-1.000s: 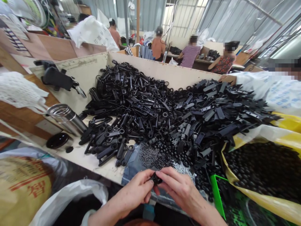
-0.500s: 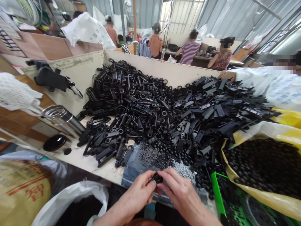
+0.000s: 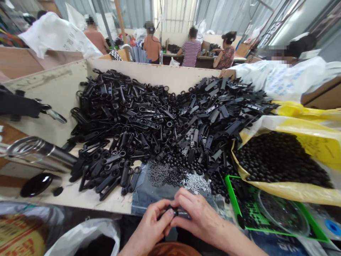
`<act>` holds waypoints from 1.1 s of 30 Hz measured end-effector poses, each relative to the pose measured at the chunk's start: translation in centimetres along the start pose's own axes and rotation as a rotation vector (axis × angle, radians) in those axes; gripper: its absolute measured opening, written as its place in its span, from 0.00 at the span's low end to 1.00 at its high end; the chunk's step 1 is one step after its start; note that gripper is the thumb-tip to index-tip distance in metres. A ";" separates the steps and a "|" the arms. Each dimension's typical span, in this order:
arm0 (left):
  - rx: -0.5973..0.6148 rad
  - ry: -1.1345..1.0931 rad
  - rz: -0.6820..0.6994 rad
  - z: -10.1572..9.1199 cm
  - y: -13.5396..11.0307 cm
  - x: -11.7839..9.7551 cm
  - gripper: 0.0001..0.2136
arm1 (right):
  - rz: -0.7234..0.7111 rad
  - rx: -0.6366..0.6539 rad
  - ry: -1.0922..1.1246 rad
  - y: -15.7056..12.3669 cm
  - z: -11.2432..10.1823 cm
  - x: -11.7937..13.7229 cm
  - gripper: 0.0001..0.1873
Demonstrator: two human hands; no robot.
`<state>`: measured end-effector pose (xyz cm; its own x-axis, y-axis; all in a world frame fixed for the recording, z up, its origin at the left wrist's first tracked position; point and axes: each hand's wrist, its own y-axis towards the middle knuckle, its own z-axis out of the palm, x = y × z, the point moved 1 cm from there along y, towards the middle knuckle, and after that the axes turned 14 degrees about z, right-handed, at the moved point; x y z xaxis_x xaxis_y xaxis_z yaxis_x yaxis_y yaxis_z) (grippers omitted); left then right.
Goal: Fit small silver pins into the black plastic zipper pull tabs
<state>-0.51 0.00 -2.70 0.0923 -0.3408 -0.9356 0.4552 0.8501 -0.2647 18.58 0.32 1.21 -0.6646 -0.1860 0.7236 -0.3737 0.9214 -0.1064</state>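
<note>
My left hand (image 3: 153,222) and my right hand (image 3: 195,213) meet at the table's near edge, both pinched on one small black plastic part (image 3: 178,212). The fingers of both hands press it from either side. Just beyond the hands lie a patch of small dark screws (image 3: 160,174), a patch of silver screws (image 3: 196,182) and small black round pieces (image 3: 186,167) on a blue cloth (image 3: 149,193). Behind them rises a big heap of long black plastic parts (image 3: 160,117).
A yellow bag of black round pieces (image 3: 279,160) sits at the right above a green tray (image 3: 269,220). A steel flask (image 3: 39,153) and black lid (image 3: 36,185) lie at the left. A person in white (image 3: 282,78) reaches in at the far right; several others sit behind.
The view has swung to the right and down, showing the green tray. My hands stay together on the small black part, now lower and flatter over the table's edge.
</note>
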 end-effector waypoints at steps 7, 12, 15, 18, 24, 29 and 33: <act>-0.204 0.506 0.314 -1.5 -0.3 -1.8 0.15 | 0.436 -0.149 0.704 1.3 2.6 -0.5 0.26; -0.261 0.660 0.351 -1.7 0.0 -1.7 0.25 | 0.463 -0.162 0.794 3.3 5.4 -1.3 0.26; -0.111 0.429 0.198 -1.9 0.0 -1.7 0.15 | 0.343 -0.167 0.703 3.6 5.3 -1.8 0.24; -0.009 0.172 0.057 -2.0 -0.1 -1.9 0.11 | 0.231 -0.139 0.624 3.8 4.7 -2.0 0.21; -0.056 -0.034 -0.096 -1.4 -0.7 -2.4 0.24 | 0.239 -0.024 0.592 4.4 4.1 -1.4 0.25; -0.094 -0.121 -0.113 -1.3 -0.7 -2.4 0.28 | 0.241 0.126 0.559 4.3 3.7 -1.7 0.26; -0.117 -0.148 -0.121 -1.3 -0.7 -2.1 0.28 | 0.241 0.167 0.504 4.2 3.1 -2.1 0.27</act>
<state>-2.20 0.62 -0.87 0.1762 -0.4909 -0.8532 0.3657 0.8374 -0.4062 16.40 3.52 -2.91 -0.3688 0.2453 0.8965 -0.3740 0.8438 -0.3848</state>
